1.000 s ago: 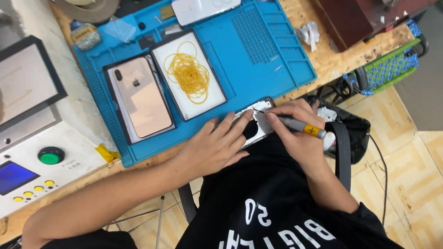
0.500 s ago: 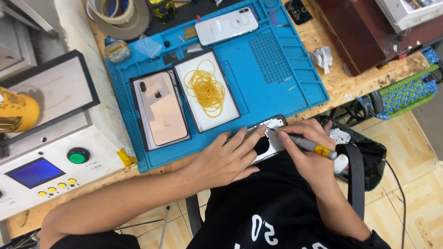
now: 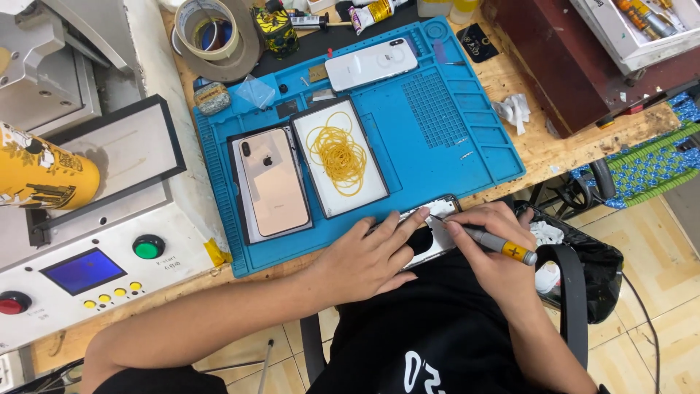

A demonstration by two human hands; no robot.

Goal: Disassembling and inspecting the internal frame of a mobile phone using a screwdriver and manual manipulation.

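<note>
My left hand (image 3: 364, 257) presses flat on an opened phone (image 3: 443, 230) at the near edge of the blue work mat (image 3: 445, 138), fingers spread over it. My right hand (image 3: 496, 244) grips a small screwdriver (image 3: 492, 242) with a grey shaft and yellow end, its tip touching the phone's upper edge. A gold phone (image 3: 272, 182) lies back up in a black frame on the mat's left. Beside it a white panel (image 3: 343, 157) carries a heap of yellow rubber bands. A white phone (image 3: 370, 63) lies at the mat's far side.
A white machine (image 3: 95, 270) with a blue screen, green and red buttons stands at left, a yellow can (image 3: 44, 175) above it. Tape rolls (image 3: 215, 36) sit at the back. A dark red box (image 3: 554, 58) stands at right, a black bin (image 3: 576, 270) beside my lap.
The view has shifted, so the bench appears lower and further right in frame. Both hands stay on the opened phone, with the screwdriver tip still on it.
</note>
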